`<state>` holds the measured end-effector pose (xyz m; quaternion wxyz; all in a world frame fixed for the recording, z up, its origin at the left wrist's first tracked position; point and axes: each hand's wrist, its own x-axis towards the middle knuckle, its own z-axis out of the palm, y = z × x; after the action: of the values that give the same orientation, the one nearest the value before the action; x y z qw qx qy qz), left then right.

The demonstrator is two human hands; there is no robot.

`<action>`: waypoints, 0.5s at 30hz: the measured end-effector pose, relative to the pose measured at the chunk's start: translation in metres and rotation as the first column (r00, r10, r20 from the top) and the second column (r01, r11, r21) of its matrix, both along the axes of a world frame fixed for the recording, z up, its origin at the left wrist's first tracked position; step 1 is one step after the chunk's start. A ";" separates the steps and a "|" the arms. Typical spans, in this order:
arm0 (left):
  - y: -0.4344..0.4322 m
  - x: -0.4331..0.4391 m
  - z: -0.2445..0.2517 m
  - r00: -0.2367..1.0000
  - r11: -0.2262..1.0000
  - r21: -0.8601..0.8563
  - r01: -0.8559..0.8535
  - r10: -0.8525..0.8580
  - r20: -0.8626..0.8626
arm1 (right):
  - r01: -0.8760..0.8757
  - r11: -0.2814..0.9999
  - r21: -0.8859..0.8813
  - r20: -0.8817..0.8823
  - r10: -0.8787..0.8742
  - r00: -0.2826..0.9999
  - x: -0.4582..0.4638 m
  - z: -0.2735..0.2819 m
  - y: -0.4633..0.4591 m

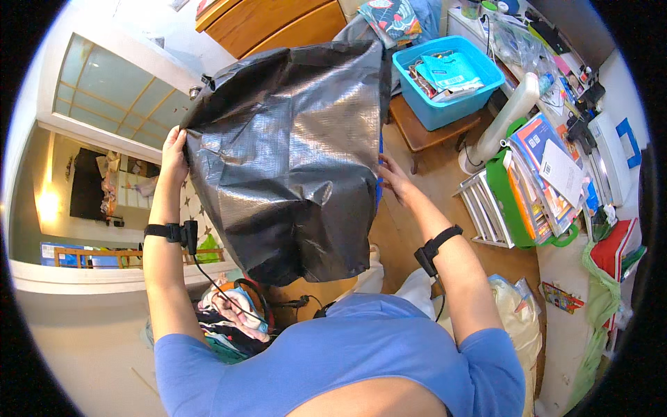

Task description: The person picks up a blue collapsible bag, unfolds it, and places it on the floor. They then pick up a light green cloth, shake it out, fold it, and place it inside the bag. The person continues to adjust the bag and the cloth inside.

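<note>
A large sheet-like bag of black woven plastic (292, 156) hangs before me, creased and shiny, with a strip of blue along its right edge. My left hand (174, 151) pinches its upper left edge between thumb and fingers. At the right edge, my right hand (394, 179) has its fingertips against or just behind the plastic. Its fingers are partly hidden there, so whether they grip is unclear. The lower end of the bag hangs loose above my legs.
A blue plastic tub (443, 112) holding packets stands on a wooden stool (435, 136). Right of it are a green basket (503, 203) of books and a cluttered desk. Clothes (234, 318) lie piled at lower left. A wooden drawer chest (276, 26) stands ahead.
</note>
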<state>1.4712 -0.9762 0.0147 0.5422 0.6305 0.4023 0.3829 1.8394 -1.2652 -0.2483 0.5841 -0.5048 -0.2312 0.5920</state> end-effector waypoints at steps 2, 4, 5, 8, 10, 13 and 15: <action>0.004 -0.008 0.000 1.000 1.000 -0.012 -0.025 0.025 0.011 | 0.096 0.993 0.068 0.214 -0.109 0.971 -0.004 0.003 0.011; 0.007 -0.015 0.003 0.999 0.998 -0.043 -0.037 0.038 0.035 | 0.287 0.948 0.135 0.339 -0.316 0.886 -0.010 0.009 0.013; 0.010 -0.017 0.004 0.998 0.999 -0.040 -0.020 0.022 0.059 | 0.279 0.927 0.252 0.345 -0.356 0.869 -0.012 0.012 0.008; 0.019 -0.025 0.013 0.993 0.991 -0.075 -0.113 0.114 0.019 | 0.143 0.903 0.405 0.445 -0.331 0.832 -0.019 0.031 -0.028; 0.025 -0.030 0.017 0.994 0.991 -0.107 -0.084 0.091 0.056 | -0.058 0.891 0.451 0.556 -0.229 0.799 -0.023 0.047 -0.059; 0.030 -0.035 0.020 0.994 0.989 -0.123 -0.080 0.087 0.060 | -0.198 0.861 0.469 0.688 -0.215 0.693 -0.035 0.069 -0.087; 0.032 -0.037 0.020 0.994 0.988 -0.132 -0.084 0.093 0.062 | -0.139 0.879 0.456 0.758 -0.301 0.579 -0.037 0.079 -0.087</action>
<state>1.4344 -0.9438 0.0345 0.5775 0.5625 0.4352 0.4008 1.8028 -1.3524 -0.1698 0.5439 -0.5717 -0.5833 0.1925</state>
